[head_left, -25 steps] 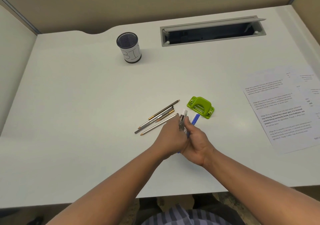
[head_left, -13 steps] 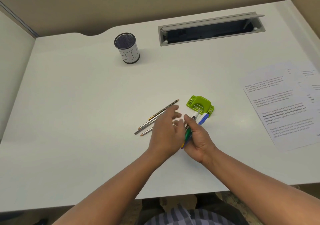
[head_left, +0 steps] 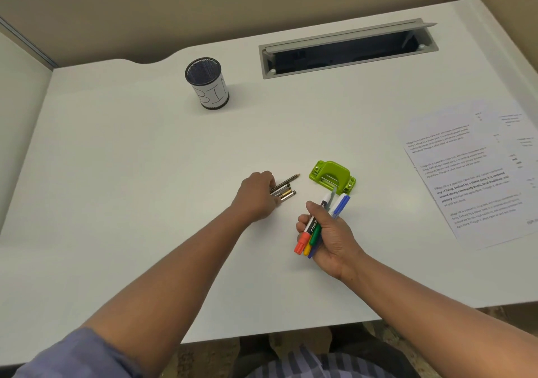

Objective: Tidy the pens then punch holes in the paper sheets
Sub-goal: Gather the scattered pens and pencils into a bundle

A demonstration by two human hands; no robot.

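My right hand (head_left: 332, 238) grips a bunch of markers and pens (head_left: 316, 226) with orange, yellow, green and blue ends, held just above the desk. My left hand (head_left: 256, 195) lies over a group of thin pencils and pens (head_left: 283, 188) on the desk, fingers curled onto them; their tips stick out to the right. A green hole punch (head_left: 332, 175) sits right behind the held bunch. Printed paper sheets (head_left: 471, 174) lie at the right. A mesh pen cup (head_left: 207, 86) labelled "BIN" stands upright at the back.
A white desk (head_left: 131, 174) with beige partition walls around it. A grey cable tray (head_left: 346, 50) with its lid open is set in the back of the desk. The desk's near edge runs below my forearms.
My left hand left the bunch and moved left onto the pencils on the desk. My right hand drew the markers back toward me, away from the punch.
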